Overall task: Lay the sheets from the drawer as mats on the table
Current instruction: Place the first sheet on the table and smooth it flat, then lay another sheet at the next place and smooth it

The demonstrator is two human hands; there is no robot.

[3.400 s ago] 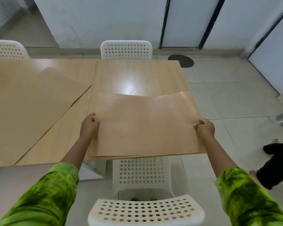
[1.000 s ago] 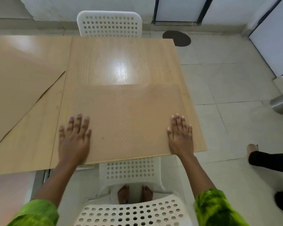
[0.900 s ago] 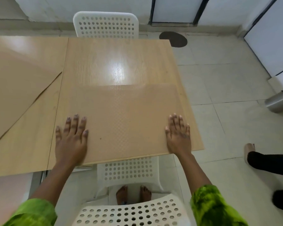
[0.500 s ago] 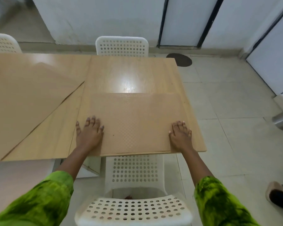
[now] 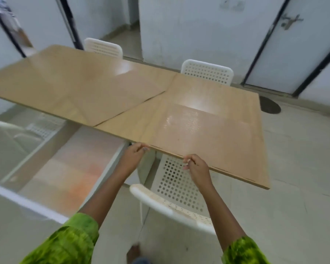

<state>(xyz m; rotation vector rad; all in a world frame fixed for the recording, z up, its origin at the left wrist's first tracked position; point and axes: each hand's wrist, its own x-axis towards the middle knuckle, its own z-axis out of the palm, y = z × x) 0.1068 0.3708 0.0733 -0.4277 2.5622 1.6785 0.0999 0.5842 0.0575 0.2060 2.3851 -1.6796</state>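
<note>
A tan dotted sheet [image 5: 204,138] lies flat on the right wooden table [image 5: 213,90], its near edge along the table's front edge. My left hand [image 5: 133,156] is at the sheet's near left corner with fingers curled at the edge. My right hand [image 5: 197,166] pinches the same near edge further right, thumb on top and fingers below. A second, larger tan sheet [image 5: 95,92] lies at an angle across the left table [image 5: 51,60].
A white perforated chair [image 5: 171,202] stands tucked under the table in front of me. Two more white chairs [image 5: 208,72] [image 5: 103,47] stand at the far side, another blurred chair [image 5: 36,128] at the left. Doors and walls are behind.
My hands were pressed flat on the sheet; now both have slid back to its near edge with fingers curled. The view has swung left and up, with blur.
</note>
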